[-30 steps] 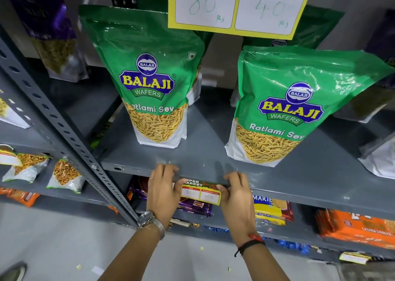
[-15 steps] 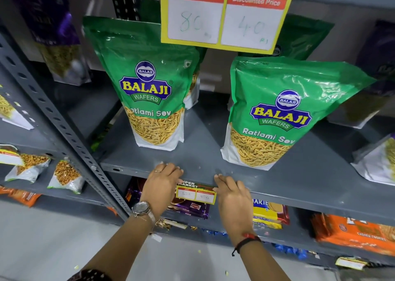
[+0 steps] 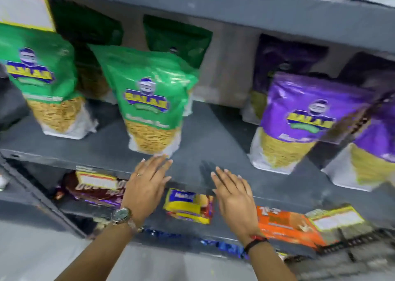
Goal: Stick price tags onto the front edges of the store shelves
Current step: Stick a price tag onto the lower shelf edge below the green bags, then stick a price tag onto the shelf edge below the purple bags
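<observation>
A yellow price tag (image 3: 97,180) sticks on the front edge of the grey shelf (image 3: 205,144), left of my hands. My left hand (image 3: 147,184), with a ring and a wristwatch, is spread flat over the shelf's front edge, fingers apart, holding nothing. My right hand (image 3: 232,193), with a red and black wristband, is spread flat beside it and also holds nothing. A second yellow tag (image 3: 336,217) sits on the lower shelf's edge at the right. The frame is blurred by motion.
Green snack bags (image 3: 149,101) and purple snack bags (image 3: 299,120) stand on the shelf. Below lie a dark packet (image 3: 94,193), a yellow packet (image 3: 188,206) and an orange packet (image 3: 286,223). A large yellow tag (image 3: 23,5) hangs at top left. The upper shelf (image 3: 235,11) overhangs.
Both hands have let go of the small tag and moved right along the shelf edge. The view has swung right, bringing the purple bags into sight.
</observation>
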Demonstrator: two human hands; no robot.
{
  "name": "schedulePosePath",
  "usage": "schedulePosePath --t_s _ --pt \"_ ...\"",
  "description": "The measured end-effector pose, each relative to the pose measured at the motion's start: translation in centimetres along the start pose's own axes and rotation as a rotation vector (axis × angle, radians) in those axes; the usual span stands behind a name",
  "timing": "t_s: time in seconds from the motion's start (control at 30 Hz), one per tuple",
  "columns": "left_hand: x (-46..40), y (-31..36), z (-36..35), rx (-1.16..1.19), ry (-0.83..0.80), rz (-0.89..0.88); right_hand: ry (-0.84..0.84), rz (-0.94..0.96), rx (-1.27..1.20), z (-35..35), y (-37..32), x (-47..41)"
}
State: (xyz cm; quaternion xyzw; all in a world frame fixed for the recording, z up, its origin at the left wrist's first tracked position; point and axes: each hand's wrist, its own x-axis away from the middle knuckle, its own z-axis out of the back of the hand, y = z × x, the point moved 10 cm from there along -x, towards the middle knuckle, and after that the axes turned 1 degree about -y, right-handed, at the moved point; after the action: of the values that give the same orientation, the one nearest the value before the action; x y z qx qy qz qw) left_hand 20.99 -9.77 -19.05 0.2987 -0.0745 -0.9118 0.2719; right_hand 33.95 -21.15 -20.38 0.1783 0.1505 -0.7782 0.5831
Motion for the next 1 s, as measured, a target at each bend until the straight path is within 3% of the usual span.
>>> schedulePosePath --t_s 0.23,0.37,0.57,0.73,0.9,1.0 --pt "-1.3 14.7 -7.9 0.15 -0.099 -0.064 0.064 -0.188 0.111 7.5 16.4 6.9" --pt "-1.9 21.3 -12.0 0.164 -0.192 -0.158 -0.031 -0.243 0.245 8.6 22.2 9.4" --pt "-2.6 27.5 -16.3 0.161 -0.308 -0.23 -0.059 -0.185 0.302 8.3 23.9 10.0" --pt "-3.0 29.2 -18.3 0.279 -0.398 -0.182 -0.033 -0.195 0.274 8.3 24.0 11.1" --pt "-3.2 29.2 -18.1 0.372 -0.278 -0.154 -0.058 -0.326 0.089 8.2 25.4 14.0" --pt "-3.4 28.9 -18.1 0.44 -0.254 -0.073 -0.029 -0.487 -0.153 7.3 27.7 14.8"
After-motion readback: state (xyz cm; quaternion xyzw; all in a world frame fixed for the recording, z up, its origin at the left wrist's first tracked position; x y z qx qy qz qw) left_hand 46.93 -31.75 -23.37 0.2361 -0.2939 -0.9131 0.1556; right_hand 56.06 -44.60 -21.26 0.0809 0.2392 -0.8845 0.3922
